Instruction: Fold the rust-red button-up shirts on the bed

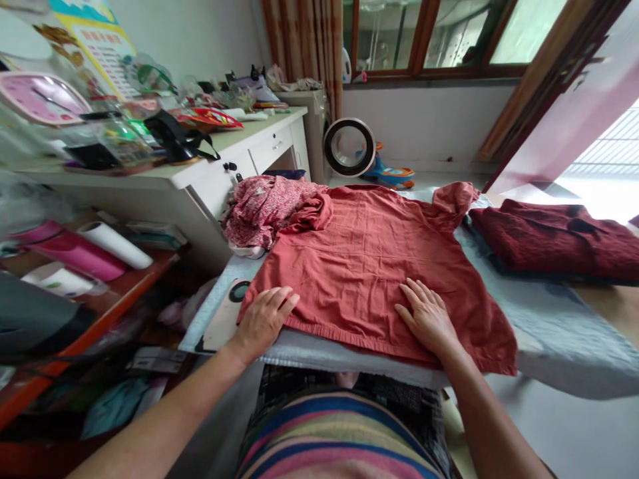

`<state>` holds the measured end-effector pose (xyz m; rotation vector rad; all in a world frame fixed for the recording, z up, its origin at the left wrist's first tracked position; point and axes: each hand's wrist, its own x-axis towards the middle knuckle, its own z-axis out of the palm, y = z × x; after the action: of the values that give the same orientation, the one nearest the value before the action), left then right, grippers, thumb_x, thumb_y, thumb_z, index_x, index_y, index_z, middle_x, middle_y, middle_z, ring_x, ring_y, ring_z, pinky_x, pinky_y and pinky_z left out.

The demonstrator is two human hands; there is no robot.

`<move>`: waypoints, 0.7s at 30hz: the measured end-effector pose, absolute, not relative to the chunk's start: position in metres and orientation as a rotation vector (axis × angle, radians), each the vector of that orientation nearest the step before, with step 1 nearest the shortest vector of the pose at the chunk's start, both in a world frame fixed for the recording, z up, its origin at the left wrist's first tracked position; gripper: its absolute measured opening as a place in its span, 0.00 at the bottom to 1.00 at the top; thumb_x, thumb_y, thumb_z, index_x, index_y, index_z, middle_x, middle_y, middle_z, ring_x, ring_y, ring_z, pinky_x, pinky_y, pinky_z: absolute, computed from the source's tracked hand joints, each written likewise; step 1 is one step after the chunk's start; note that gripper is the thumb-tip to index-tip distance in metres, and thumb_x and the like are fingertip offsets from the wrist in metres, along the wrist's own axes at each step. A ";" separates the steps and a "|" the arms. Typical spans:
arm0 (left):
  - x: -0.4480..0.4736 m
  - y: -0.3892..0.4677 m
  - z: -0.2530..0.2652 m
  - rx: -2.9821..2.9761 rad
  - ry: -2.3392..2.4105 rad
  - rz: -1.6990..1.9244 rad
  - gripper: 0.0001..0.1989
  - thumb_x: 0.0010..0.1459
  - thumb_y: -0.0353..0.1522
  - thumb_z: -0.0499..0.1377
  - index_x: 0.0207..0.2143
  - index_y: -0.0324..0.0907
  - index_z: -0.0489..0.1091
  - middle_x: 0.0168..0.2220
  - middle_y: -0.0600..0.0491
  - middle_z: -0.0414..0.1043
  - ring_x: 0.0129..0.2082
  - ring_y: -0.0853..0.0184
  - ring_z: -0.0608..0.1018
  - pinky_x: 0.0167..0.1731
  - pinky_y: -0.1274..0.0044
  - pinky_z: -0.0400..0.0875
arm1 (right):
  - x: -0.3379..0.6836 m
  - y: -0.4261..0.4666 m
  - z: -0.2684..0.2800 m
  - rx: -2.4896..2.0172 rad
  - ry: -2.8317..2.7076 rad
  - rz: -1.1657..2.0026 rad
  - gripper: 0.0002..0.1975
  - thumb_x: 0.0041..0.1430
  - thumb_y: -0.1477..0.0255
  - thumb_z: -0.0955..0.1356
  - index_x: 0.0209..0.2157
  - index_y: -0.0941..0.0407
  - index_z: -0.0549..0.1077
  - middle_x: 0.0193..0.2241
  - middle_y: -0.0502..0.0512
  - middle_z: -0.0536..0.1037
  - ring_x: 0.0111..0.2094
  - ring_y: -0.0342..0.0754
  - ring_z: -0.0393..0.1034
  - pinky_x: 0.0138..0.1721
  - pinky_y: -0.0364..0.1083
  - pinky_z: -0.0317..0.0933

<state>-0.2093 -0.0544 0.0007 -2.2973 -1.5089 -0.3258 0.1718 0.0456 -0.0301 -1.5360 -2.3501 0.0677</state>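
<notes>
A rust-red jacket [344,266] lies spread out, with its gathered hem towards me and its sleeves bunched at the far corners. My left hand [264,316] rests on the jacket's near left edge, fingers stretched out. Lying flat on the cloth, my right hand [426,316] has its fingers spread near the hem, right of the middle. Neither hand grips anything that I can see. Beneath the jacket is a table covered with a light blue cloth [559,326].
A crumpled red patterned garment [264,206] lies at the far left of the jacket. Folded dark red clothing [564,236] sits to the right. A white desk [239,143] with many items and a cluttered shelf [144,286] flank the left side. A washing machine's round door [349,147] stands open beyond.
</notes>
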 end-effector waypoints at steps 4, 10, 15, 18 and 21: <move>-0.219 -0.060 0.006 -2.259 -1.481 -0.367 0.17 0.61 0.22 0.49 0.46 0.41 0.72 0.45 0.45 0.71 0.45 0.59 0.72 0.48 0.66 0.68 | 0.172 0.045 -0.031 -1.546 -2.372 0.025 0.25 0.66 0.59 0.60 0.60 0.56 0.66 0.63 0.62 0.64 0.65 0.60 0.53 0.62 0.61 0.50; -0.229 -0.064 0.023 -2.478 -1.460 -0.132 0.13 0.59 0.21 0.50 0.35 0.41 0.71 0.35 0.50 0.72 0.37 0.61 0.72 0.39 0.70 0.66 | 0.171 0.045 -0.033 -1.531 -2.389 -0.021 0.25 0.66 0.60 0.59 0.60 0.56 0.65 0.63 0.62 0.63 0.65 0.60 0.52 0.62 0.62 0.49; -0.231 -0.059 0.032 -2.545 -1.631 -0.100 0.14 0.56 0.18 0.49 0.29 0.41 0.69 0.29 0.52 0.70 0.32 0.64 0.71 0.33 0.73 0.63 | 0.170 0.044 -0.034 -1.542 -2.418 -0.093 0.25 0.66 0.61 0.59 0.60 0.57 0.64 0.63 0.63 0.63 0.65 0.60 0.52 0.62 0.61 0.50; -0.231 -0.056 0.034 -2.618 -1.711 -0.032 0.14 0.56 0.19 0.49 0.28 0.42 0.69 0.30 0.52 0.70 0.33 0.65 0.71 0.34 0.73 0.63 | 0.168 0.043 -0.033 -1.572 -2.429 -0.115 0.25 0.66 0.61 0.59 0.60 0.57 0.65 0.63 0.63 0.63 0.65 0.60 0.53 0.62 0.60 0.49; -0.233 -0.056 0.036 -2.627 -1.795 0.060 0.14 0.56 0.20 0.49 0.27 0.42 0.70 0.32 0.51 0.70 0.35 0.63 0.72 0.36 0.72 0.64 | 0.166 0.042 -0.031 -1.614 -2.440 -0.143 0.25 0.67 0.63 0.58 0.60 0.58 0.65 0.64 0.61 0.63 0.65 0.59 0.52 0.62 0.59 0.48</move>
<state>-0.2333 -0.0564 0.0365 -2.6271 -1.7955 0.0598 0.1664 0.0422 -0.0312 -1.6138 -2.4396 -0.1429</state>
